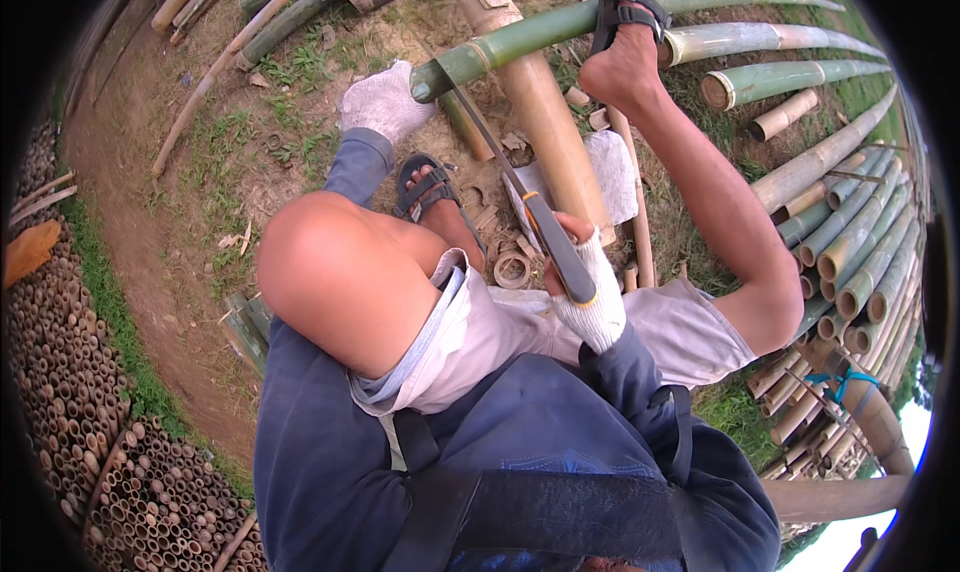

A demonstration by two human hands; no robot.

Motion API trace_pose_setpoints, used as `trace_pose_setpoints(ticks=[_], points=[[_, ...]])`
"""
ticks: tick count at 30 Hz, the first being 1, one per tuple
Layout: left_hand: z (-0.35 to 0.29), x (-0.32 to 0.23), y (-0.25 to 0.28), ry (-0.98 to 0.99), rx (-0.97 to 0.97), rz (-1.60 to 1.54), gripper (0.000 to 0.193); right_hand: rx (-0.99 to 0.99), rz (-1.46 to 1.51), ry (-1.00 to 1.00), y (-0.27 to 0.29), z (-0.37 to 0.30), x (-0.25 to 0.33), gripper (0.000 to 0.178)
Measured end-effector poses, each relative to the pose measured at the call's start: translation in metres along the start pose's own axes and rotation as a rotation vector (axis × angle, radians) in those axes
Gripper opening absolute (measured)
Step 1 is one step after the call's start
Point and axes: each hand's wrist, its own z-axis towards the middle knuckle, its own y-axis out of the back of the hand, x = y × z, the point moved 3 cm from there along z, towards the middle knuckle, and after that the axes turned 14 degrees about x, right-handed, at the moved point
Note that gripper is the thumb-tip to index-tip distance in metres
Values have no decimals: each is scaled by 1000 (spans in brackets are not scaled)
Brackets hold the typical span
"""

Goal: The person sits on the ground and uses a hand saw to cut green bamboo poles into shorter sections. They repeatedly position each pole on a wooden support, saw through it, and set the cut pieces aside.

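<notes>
A long green bamboo pole (540,34) lies across a thicker tan bamboo log (550,102). My left hand (385,102), in a white knit glove, is closed at the pole's near end; its fingers are partly hidden. In my right hand (592,292), which wears a white glove with bare fingertips, is the black and orange handle of a handsaw (560,247). The saw's narrow blade slants up and left, its far part against the green pole close to my left hand. My sandalled right foot (630,22) presses on the pole farther along.
Several bamboo poles (770,82) lie at the far right, above a stack of cut poles (865,242). Cut bamboo rings (512,269) and a white sack (610,177) lie near my left foot (432,194). Many short bamboo pieces (60,372) are piled at the left.
</notes>
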Motion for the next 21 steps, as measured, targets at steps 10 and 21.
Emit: trace_pose_setpoints(ticks=[10,21], points=[[-3,-3,5,21,-23,36,46,-17,-12,100,11,-64,15,68],[-13,-13,15,51,-134,19,40,29,147,10,-29,113,-19,68]])
